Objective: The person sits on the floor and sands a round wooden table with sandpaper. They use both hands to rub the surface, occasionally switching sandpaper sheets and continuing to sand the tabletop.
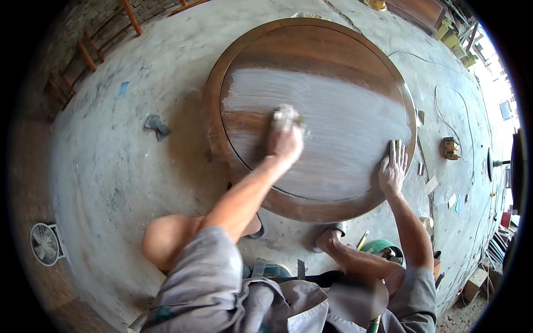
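A round brown wooden tabletop (pixel 316 47) lies in front of me, its inner disc largely covered by a whitish, streaky film. Reddish-brown wood shows bare at the far side and in a patch by my left hand. My left hand (pixel 286 139), whitened and slightly blurred, presses on the left middle of the disc. Its fingers are curled over a small pale piece, too smeared to name. Flat on the tabletop's right rim rests my right hand (pixel 393 169), fingers stretched out and holding nothing.
A grey crumpled cloth (pixel 157 127) and a blue scrap (pixel 123 89) lie on the concrete floor at left. A yellow power tool (pixel 451 148) with a cable sits at right. Near my right knee stands a green bucket (pixel 383 247). A white fan (pixel 45 244) is far left; wooden frames (pixel 89 53) stand behind.
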Demonstrator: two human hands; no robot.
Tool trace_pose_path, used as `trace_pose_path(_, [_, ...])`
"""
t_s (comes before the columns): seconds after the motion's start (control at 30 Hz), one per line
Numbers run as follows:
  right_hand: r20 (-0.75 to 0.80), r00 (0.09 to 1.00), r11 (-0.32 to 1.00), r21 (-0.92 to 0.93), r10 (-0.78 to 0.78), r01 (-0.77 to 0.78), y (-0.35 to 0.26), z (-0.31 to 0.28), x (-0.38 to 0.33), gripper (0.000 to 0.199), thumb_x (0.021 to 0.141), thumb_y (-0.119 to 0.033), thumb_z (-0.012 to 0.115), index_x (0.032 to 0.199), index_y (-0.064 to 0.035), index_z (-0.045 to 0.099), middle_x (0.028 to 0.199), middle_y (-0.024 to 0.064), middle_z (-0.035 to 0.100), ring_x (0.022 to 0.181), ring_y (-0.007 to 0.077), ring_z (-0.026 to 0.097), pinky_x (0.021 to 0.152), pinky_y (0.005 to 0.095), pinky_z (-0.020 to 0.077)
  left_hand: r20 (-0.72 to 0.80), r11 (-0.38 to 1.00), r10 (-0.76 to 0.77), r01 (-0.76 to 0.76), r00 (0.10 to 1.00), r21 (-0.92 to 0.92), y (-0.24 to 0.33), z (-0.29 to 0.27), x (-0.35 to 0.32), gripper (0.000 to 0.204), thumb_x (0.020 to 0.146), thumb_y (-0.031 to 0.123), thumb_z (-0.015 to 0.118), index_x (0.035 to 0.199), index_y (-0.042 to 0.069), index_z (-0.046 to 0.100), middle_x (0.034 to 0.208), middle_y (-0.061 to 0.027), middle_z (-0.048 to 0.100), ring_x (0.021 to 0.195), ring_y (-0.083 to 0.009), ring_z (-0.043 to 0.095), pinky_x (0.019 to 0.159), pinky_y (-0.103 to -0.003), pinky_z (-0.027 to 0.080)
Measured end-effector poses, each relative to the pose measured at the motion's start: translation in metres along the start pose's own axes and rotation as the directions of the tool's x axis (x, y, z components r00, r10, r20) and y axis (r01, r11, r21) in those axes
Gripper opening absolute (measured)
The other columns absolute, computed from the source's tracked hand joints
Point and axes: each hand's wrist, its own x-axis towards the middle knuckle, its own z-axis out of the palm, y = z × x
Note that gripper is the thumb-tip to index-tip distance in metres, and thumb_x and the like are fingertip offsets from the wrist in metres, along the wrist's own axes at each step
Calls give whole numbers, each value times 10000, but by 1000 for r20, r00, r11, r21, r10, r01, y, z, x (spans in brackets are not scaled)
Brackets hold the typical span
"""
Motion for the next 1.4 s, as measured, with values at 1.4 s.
trace_pose_path(1.4, [-35, 999, 1000, 6, 2, -2, 1, -3, 0, 585, 1014, -206, 431, 1582, -74, 383, 1645, 198, 339, 1546, 359, 266, 1275, 489, 168, 72, 994, -56, 48, 996, 100, -136, -78, -30, 367, 1024, 126, 556, 1295, -120, 580, 1495, -332, 476, 1450, -414, 418, 1232, -476, 322])
